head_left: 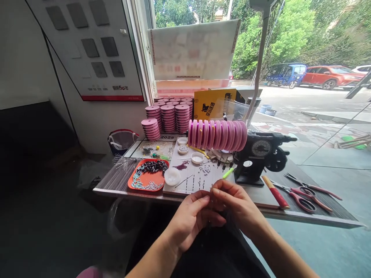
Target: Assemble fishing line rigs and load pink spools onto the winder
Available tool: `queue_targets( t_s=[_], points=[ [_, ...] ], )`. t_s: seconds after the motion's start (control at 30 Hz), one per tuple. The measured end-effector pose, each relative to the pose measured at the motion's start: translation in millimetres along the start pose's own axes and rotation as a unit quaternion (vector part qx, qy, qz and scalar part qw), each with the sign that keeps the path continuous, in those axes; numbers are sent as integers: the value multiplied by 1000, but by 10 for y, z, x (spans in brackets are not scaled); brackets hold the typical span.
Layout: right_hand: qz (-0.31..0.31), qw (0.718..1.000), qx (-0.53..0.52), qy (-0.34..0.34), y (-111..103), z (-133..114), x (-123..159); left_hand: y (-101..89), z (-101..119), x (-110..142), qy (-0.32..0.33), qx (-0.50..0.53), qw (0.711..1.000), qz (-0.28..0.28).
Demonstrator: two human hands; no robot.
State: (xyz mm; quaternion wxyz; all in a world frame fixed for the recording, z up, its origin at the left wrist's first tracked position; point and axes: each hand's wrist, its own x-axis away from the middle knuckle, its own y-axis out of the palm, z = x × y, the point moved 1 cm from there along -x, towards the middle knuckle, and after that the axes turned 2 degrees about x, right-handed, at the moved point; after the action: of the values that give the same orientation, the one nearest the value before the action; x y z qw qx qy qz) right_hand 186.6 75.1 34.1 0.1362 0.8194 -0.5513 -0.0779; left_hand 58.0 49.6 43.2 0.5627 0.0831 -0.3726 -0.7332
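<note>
Both hands meet at the front edge of the table, over my lap. My left hand (197,216) pinches with thumb and forefinger, while its other fingers curl below. Fingertips of my right hand (233,199) press together right beside it. Whatever lies between them is too small to make out. Just beyond them is a white board (181,187) with small beads, dark short pieces and a thin metal rod (183,181). Left of the hands stands an orange tray (148,175) of dark beads, teal pieces and silvery bits. A round white dish (172,176) sits at the board's left corner.
A black winding machine (256,156) carries a row of pink spools (217,135) above the board. Stacked pink spools (168,116) and a yellow box (207,104) stand at the back. Scissors (301,199), pliers (315,187) and a red-yellow stick (275,193) lie at right.
</note>
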Motion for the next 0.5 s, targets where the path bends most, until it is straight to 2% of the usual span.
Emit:
queue_targets(
  t_s=[0.3,0.5],
  points=[
    [-10,1000,-20,7,0,27,22,15,23,-8,-6,27,1000,-12],
    [-10,999,-43,13,16,26,4,21,24,-55,2,26,1000,8]
  ],
)
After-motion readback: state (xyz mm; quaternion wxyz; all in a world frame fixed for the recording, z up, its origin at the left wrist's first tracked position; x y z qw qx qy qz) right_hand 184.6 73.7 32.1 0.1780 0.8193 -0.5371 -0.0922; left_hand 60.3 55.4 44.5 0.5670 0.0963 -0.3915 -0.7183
